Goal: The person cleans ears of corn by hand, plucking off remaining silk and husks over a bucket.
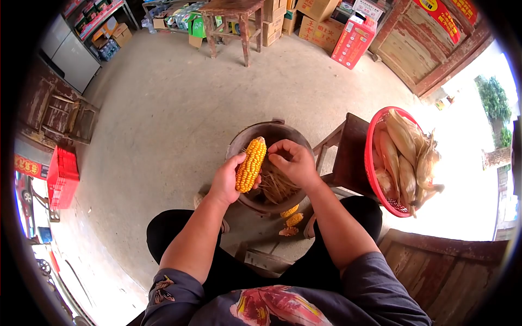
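A husked yellow corn cob (251, 165) is held upright, slightly tilted, in my left hand (227, 179), whose fingers wrap round its lower part. To its right, my right hand (293, 162) has its fingers curled together, apart from the cob; whatever they hold, if anything, is too small to make out. Both hands are over a round dark tub (244, 137) with dry husk strands (276, 187) inside. Several yellow cobs or pieces (294, 219) lie on the floor just below the tub's rim.
A red basket (371, 157) of corn in dry husks (401, 136) rests on a dark wooden stool (350, 149) at the right. Farther off stand a wooden table (231, 7), a red carton (354, 41) and cardboard boxes. A red crate (63, 178) is at the left.
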`<state>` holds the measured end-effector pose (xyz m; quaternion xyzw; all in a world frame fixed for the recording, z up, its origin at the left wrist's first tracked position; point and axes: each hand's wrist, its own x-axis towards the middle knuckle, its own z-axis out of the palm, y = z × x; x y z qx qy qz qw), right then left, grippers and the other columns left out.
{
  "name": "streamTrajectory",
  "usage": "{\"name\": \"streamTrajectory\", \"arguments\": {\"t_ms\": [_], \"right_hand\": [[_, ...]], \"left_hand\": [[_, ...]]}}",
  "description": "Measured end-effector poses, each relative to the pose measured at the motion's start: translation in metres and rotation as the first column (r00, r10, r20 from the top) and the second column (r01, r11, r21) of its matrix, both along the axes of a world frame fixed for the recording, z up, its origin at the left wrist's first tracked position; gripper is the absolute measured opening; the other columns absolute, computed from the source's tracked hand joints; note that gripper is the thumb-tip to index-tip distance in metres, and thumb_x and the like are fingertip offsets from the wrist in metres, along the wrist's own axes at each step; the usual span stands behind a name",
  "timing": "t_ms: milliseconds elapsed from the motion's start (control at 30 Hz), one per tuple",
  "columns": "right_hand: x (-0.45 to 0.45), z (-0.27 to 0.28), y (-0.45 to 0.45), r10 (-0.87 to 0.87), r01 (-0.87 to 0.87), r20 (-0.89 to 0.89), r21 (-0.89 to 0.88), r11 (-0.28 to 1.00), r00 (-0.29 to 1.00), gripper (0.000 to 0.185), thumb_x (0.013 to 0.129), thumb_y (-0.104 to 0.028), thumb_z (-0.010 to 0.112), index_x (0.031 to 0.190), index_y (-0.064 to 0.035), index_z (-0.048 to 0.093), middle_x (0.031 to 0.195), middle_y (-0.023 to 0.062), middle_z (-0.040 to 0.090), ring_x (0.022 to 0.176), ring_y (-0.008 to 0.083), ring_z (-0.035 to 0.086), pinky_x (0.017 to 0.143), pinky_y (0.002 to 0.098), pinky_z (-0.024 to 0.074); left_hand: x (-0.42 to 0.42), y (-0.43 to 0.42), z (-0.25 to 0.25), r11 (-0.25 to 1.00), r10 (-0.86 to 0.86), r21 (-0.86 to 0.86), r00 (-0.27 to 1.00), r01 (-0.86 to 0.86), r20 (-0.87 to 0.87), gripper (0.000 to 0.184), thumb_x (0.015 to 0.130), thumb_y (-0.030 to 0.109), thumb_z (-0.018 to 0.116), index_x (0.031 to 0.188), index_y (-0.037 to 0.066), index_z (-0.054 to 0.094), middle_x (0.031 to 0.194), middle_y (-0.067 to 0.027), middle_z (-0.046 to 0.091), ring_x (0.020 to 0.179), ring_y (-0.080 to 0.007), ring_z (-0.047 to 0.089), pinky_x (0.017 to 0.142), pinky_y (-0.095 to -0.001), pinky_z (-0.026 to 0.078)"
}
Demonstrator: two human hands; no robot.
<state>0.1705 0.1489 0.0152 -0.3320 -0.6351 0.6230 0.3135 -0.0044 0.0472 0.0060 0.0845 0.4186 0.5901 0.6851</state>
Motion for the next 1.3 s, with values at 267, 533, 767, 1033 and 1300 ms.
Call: {"name": "streamTrajectory", "arguments": {"t_ms": [267,533,767,1033,1300], "right_hand": [[-0.001,0.006,-0.008,-0.023,0.016,0.095,0.068,0.998,0.995,0.006,0.09,-0.006,0.067,0.092,-0.0006,0.065,0.082,-0.0033,0.062,0.073,0.0037,0.053,0.064,0.0219,0.0461],[0.002,-0.009,-0.002,-0.091,0.068,0.154,0.149,0.986,0.984,0.004,0.085,-0.006,0.064,0.085,-0.0017,0.064,0.078,-0.0031,0.06,0.068,0.0049,0.051,0.06,0.0244,0.0438],[0.0,-0.01,0.002,-0.053,0.053,0.041,-0.007,0.999,0.998,0.008,0.092,-0.009,0.067,0.092,-0.0009,0.065,0.082,-0.0032,0.063,0.074,0.0049,0.054,0.068,0.0221,0.0462],[0.002,-0.001,0.0,-0.059,0.056,0.041,0.064,0.996,0.997,0.004,0.09,-0.005,0.066,0.092,-0.0008,0.065,0.084,-0.0037,0.062,0.075,0.0045,0.055,0.065,0.0219,0.0462],[0.003,-0.005,0.004,-0.2,0.136,0.322,0.212,0.968,0.925,0.007,0.09,-0.008,0.064,0.092,-0.0009,0.066,0.075,0.0007,0.063,0.068,0.0067,0.054,0.062,0.0241,0.0451]], "left_hand": [[0.003,0.001,0.0,1.0,-0.014,-0.009,0.999,0.014,-0.036,0.04,0.1,0.033,0.045,0.114,-0.002,0.059,0.085,-0.0149,0.067,0.067,-0.0275,0.067,0.058,-0.0394,0.055],[0.003,0.0,-0.004,0.999,-0.055,0.0,0.998,0.055,-0.022,0.04,0.1,0.034,0.045,0.114,-0.002,0.059,0.086,-0.0152,0.068,0.067,-0.0276,0.067,0.058,-0.0395,0.055],[0.002,0.0,-0.004,0.999,-0.045,0.008,0.999,0.045,-0.001,0.038,0.099,0.033,0.049,0.114,0.0,0.06,0.087,-0.013,0.068,0.066,-0.0246,0.068,0.057,-0.0374,0.056],[0.003,0.0,-0.003,0.997,-0.078,-0.009,0.993,0.078,-0.087,0.036,0.099,0.032,0.049,0.116,0.002,0.059,0.088,-0.0109,0.067,0.066,-0.023,0.067,0.055,-0.0359,0.055],[0.005,0.0,-0.003,0.992,-0.124,0.006,0.989,0.125,-0.084,0.035,0.099,0.032,0.049,0.116,0.004,0.058,0.089,-0.0101,0.067,0.065,-0.0222,0.067,0.054,-0.0347,0.054]]}}
